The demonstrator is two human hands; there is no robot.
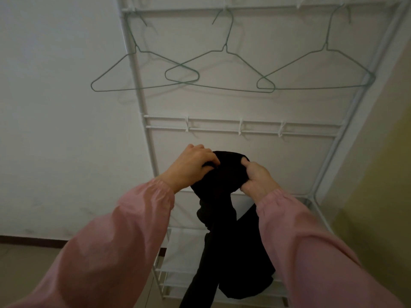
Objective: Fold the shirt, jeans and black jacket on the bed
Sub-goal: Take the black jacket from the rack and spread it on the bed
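1. Left hand (191, 166) and right hand (259, 177) each pinch the jacket's (224, 218) top edge.
2. Jacket hangs below the grip, before the rack (242, 127).
3. Step: fetching, judged.
4. Next: carry to bed, unseen here.

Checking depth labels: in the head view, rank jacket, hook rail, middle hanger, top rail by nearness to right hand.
1. black jacket, gripped by the right hand
2. hook rail, just above
3. middle hanger, higher
4. top rail, highest
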